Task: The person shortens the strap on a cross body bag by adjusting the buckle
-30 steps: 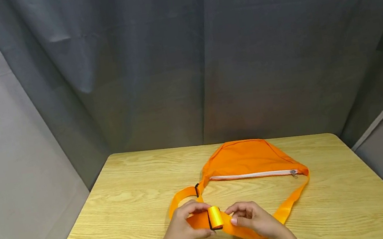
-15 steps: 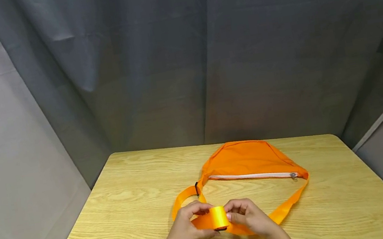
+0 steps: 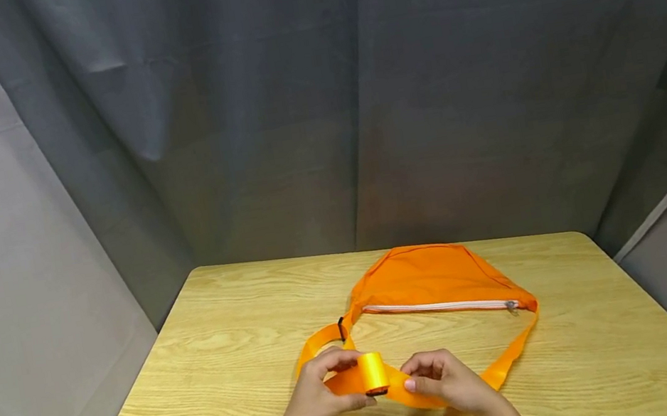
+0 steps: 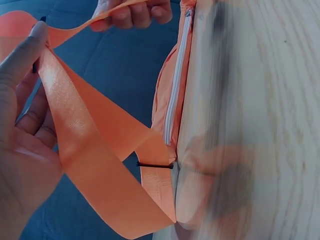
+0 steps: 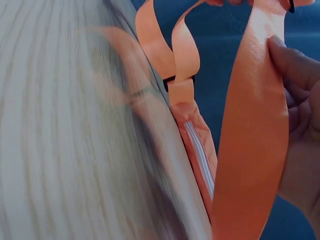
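Note:
An orange waist bag [image 3: 434,275] with a white zipper lies toward the back of the table, its long orange strap [image 3: 416,397] reaching to both hands. My left hand [image 3: 320,400] pinches a black slider buckle [image 3: 376,393] between thumb and fingers. From that buckle a short loop of strap [image 3: 372,372] stands up, covering most of it in the head view. To the right, my right hand [image 3: 446,381] pinches the strap between thumb and fingers; its thumb lies flat on the webbing [image 5: 255,125] in the right wrist view.
A second black strap ring [image 3: 341,329] sits near the bag's left end, where the strap curves around. The wooden table [image 3: 203,371] has grey curtains [image 3: 259,140] behind it and pale cloth [image 3: 34,281] at the left.
My right hand first came in close to the buckle, then drew back to the right along the strap. The strap loop has turned, hiding more of the buckle. The bag stays put.

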Tool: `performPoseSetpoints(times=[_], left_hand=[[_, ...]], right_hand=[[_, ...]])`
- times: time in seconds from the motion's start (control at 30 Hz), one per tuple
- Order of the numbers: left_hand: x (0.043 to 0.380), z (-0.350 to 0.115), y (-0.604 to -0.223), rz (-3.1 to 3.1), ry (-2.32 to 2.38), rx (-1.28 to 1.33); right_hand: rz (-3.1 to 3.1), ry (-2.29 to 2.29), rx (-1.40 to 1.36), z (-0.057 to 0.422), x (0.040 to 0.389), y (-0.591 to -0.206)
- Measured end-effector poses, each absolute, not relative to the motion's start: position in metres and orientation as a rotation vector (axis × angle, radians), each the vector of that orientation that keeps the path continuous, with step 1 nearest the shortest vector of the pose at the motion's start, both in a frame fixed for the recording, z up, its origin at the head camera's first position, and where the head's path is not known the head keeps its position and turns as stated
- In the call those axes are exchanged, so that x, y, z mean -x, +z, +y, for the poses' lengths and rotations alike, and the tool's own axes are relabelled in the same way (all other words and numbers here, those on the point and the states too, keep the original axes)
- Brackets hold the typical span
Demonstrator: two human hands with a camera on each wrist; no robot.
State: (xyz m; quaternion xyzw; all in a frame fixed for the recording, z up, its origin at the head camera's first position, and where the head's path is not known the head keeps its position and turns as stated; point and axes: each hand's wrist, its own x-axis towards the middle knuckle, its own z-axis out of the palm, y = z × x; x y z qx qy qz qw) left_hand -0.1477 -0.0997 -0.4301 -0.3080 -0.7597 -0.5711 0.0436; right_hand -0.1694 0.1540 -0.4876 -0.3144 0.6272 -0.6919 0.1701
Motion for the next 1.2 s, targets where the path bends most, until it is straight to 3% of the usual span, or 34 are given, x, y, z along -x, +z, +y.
performPoseSetpoints(times=[0.8, 1.2], left_hand=[[0.152, -0.096, -0.439, -2.340, -1.760, 0.938], [0.154, -0.099, -0.442, -2.356, -1.804, 0.902]], right_hand=[[1.708, -2.064, 0.949, 0.140, 0.174, -0.483], [2.081, -1.930, 0.945, 0.134, 0.162, -0.474]])
